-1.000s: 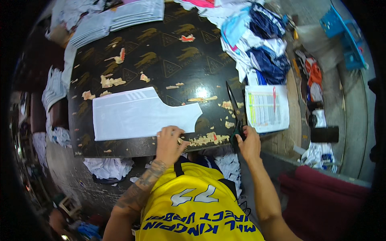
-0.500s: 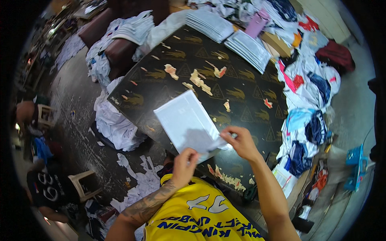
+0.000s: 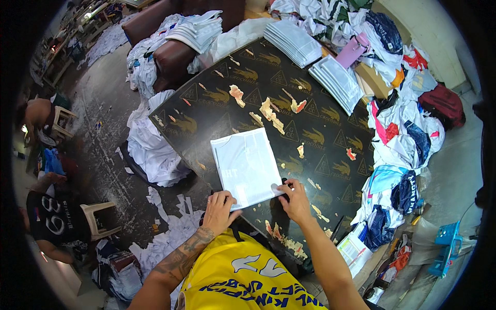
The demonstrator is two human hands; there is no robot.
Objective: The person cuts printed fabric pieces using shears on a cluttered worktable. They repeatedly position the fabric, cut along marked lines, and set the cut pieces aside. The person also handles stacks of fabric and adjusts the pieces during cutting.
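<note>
A folded white fabric piece point(image 3: 243, 163) lies near the front of the worn black table point(image 3: 196, 124). My left hand point(image 3: 219, 209) holds its near-left corner, fingers bent over the edge. My right hand point(image 3: 292, 199) pinches the near-right corner between thumb and fingers. Dark scissors point(image 3: 338, 225) rest at the table's right edge, partly out of view behind my right arm, beside a printed paper sheet point(image 3: 354, 256).
Folded white stacks point(image 3: 292, 44) and a pink container point(image 3: 351, 49) are at the back. Heaped garments point(image 3: 392, 150) line the right, near a blue basket point(image 3: 444, 248). Maroon seating point(image 3: 173, 70), fabric piles point(image 3: 155, 155), stools point(image 3: 101, 217) and a seated person point(image 3: 57, 219) occupy the left.
The flat white piece has become a folded rectangle. My right hand has let go of the scissors and moved onto the fabric. My view has turned, bringing more floor and clutter in.
</note>
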